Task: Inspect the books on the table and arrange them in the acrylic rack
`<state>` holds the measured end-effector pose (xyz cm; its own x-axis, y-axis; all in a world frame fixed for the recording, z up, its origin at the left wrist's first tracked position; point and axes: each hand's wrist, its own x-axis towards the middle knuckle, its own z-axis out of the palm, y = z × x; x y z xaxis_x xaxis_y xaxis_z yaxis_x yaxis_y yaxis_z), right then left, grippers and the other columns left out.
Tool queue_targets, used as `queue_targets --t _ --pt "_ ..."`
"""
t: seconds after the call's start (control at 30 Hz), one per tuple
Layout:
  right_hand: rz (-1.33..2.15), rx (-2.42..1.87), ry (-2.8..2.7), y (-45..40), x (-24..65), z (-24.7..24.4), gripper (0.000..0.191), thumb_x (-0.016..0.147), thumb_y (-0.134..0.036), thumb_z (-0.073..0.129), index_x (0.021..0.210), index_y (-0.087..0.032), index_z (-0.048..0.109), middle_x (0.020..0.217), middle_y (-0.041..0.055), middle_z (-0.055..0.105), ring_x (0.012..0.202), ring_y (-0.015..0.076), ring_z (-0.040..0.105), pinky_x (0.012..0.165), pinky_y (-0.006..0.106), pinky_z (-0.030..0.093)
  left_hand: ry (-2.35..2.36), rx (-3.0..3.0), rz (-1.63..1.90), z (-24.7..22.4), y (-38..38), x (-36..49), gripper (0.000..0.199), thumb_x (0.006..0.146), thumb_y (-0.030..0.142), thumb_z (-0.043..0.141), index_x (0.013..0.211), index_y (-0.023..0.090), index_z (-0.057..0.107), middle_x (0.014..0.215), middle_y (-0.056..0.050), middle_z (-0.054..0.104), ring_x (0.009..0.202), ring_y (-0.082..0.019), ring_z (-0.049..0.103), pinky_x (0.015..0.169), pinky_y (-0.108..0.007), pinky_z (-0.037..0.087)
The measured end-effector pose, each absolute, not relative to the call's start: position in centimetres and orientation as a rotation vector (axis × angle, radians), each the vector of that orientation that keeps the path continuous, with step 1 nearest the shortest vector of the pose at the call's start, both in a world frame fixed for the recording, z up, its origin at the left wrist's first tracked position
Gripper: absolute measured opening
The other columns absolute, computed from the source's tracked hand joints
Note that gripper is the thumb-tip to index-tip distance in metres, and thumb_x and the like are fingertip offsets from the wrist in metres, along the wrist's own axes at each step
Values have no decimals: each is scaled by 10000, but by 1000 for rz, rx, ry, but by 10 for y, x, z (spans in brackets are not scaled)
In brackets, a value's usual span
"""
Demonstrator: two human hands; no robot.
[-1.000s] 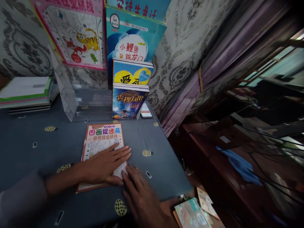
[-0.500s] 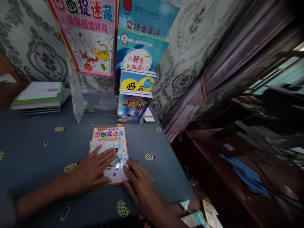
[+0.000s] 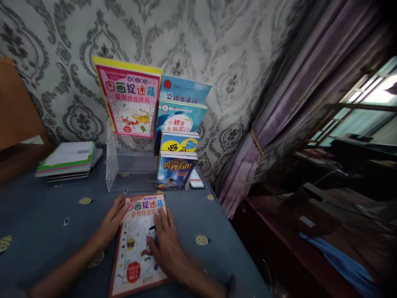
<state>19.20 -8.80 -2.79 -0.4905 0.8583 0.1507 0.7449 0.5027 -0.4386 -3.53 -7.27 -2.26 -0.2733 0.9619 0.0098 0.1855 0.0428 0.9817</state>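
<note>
A picture book with an orange-brown border and colourful title lettering lies flat on the desk, cover up. My left hand touches its upper left edge, fingers stretched toward the corner. Across the right side of the cover rests my right hand, its fingers spread and pointing up at the title; it hides part of the printed picture. Just behind the book stands a clear stepped acrylic rack. A larger pink book with a yellow edge leans at the rack's top left.
On the rack's right side stand a blue book, a teal book, a yellow-and-blue book and a dark blue book. Stacked books lie on the desk at left. Past its right edge hang purple curtains.
My view has tilted up, showing the whole rack. The left hand has gone from the cover's middle to the upper left edge; the right has moved from the right edge onto the cover.
</note>
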Motion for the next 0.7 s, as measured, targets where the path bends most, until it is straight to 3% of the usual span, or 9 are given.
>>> queue_targets --t 0.1,0.2,0.3,0.4,0.57,0.63,0.7 --pt "290 -1215 -2340 -86 195 -56 704 902 -192 665 1554 -105 415 1650 238 270 1529 448 213 1166 657 368 1415 751 1446 -6 -74 -29 543 855 549 679 1261 191 630 1436 -138 634 1357 -310 570 1083 -396 507" --pt "152 -1108 -2295 -80 199 -82 782 899 -221 682 1599 -157 337 1625 240 329 1494 452 306 1097 649 462 1257 540 1398 6 -81 -16 456 802 483 763 1133 186 663 1191 -133 763 1165 -334 703 880 -394 612" --pt "80 -1041 -2221 -75 197 -97 906 903 -278 707 1647 -232 191 1638 211 318 1486 425 335 1085 608 495 1235 399 1370 12 -89 -1 387 798 385 794 1108 203 650 983 -91 803 958 -306 775 752 -368 627" --pt "116 -1082 -2118 -74 191 -98 927 905 -276 713 1652 -263 163 1639 196 335 1478 403 366 1089 565 504 1237 371 1423 15 -91 8 318 836 376 768 1083 211 654 932 -68 803 862 -273 785 726 -350 622" --pt "493 -1101 -1868 -84 185 -71 585 995 -294 598 1557 -260 441 1580 148 467 1437 320 475 1119 467 493 1168 405 1465 16 -85 18 428 787 512 791 1031 174 691 936 -101 797 886 -294 777 753 -367 624" --pt "789 -1087 -1662 -88 180 -56 483 1005 -414 584 1456 -240 579 1494 147 572 1395 328 532 1113 502 493 1128 434 1482 17 -81 21 539 731 583 815 1041 158 700 979 -118 792 949 -315 766 772 -379 624" --pt "1094 -1048 -1440 -90 170 -43 553 954 -577 613 1368 -213 657 1354 154 678 1316 347 607 1062 524 534 1146 491 1526 19 -77 23 627 680 637 830 1060 155 706 1050 -127 783 1011 -325 749 797 -379 621"
